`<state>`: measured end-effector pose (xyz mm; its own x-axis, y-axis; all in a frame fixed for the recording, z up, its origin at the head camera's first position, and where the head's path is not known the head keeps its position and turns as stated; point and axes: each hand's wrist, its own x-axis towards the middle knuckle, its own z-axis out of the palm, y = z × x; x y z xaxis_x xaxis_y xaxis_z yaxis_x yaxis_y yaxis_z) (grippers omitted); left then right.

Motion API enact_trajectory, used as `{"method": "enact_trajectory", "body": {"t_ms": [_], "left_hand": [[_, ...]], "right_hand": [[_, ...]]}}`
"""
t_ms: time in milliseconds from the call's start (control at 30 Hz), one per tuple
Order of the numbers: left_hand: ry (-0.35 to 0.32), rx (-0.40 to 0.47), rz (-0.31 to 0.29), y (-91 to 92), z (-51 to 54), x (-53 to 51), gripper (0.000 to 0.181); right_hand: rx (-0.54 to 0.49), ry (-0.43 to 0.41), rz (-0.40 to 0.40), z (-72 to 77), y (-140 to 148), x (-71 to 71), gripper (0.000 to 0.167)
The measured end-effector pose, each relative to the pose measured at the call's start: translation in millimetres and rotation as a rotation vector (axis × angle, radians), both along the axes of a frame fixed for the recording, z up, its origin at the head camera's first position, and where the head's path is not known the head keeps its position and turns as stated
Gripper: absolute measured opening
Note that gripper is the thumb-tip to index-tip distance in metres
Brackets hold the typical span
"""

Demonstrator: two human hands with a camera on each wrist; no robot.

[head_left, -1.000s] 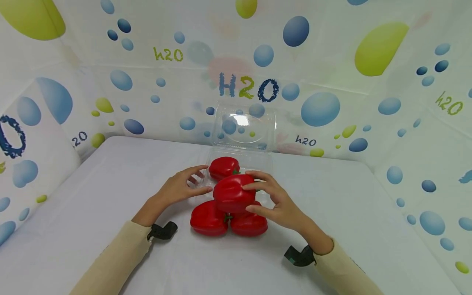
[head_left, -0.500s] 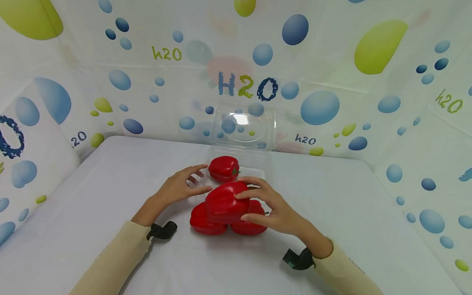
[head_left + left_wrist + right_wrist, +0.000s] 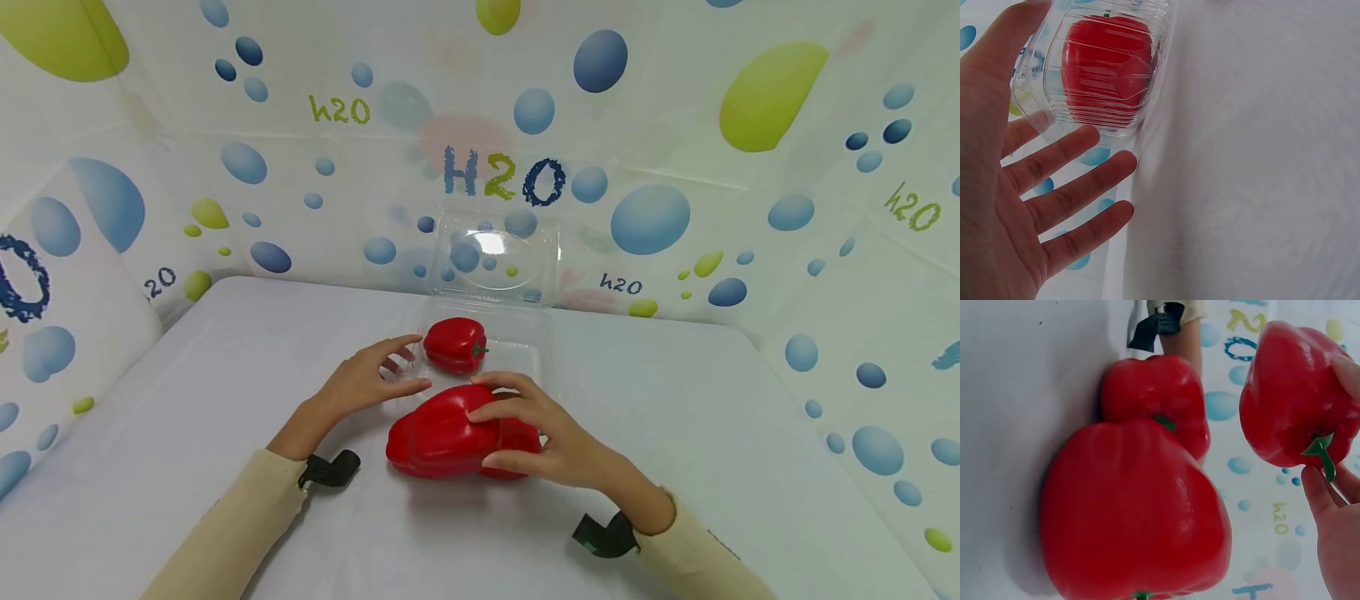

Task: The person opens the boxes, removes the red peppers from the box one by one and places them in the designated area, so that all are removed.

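Observation:
My right hand (image 3: 562,435) grips a red bell pepper (image 3: 448,433) by its stem end, thumb and fingers on its sides. In the right wrist view this pepper (image 3: 1291,394) is in the air, with its green stem showing. Behind it in the head view, two more red bell peppers lie on the table, partly hidden: the left pepper (image 3: 396,446) and the right pepper (image 3: 519,437). My left hand (image 3: 363,379), fingers spread, is at the left side of a clear plastic clamshell container (image 3: 517,354). Inside the container's left half sits another red bell pepper (image 3: 455,343).
The container's transparent lid (image 3: 495,275) stands raised against the patterned backdrop (image 3: 660,125). A white cloth (image 3: 465,550) covers the table, with its far edge just behind the container.
My right hand has moved the bell pepper down and to the left, away from the container and in front of the two peppers on the table. My left hand has stayed in place.

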<state>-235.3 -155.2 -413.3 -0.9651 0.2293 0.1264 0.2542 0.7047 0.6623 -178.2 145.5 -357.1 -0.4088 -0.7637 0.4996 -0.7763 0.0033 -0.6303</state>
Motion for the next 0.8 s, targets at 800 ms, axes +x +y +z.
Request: {"method": "enact_trajectory", "body": {"t_ms": [800], "left_hand": [[0.019, 0.009, -0.016, 0.2, 0.4, 1.3, 0.08]], "right_hand": [[0.046, -0.013, 0.115, -7.1, -12, 13.2, 0.052]]}}
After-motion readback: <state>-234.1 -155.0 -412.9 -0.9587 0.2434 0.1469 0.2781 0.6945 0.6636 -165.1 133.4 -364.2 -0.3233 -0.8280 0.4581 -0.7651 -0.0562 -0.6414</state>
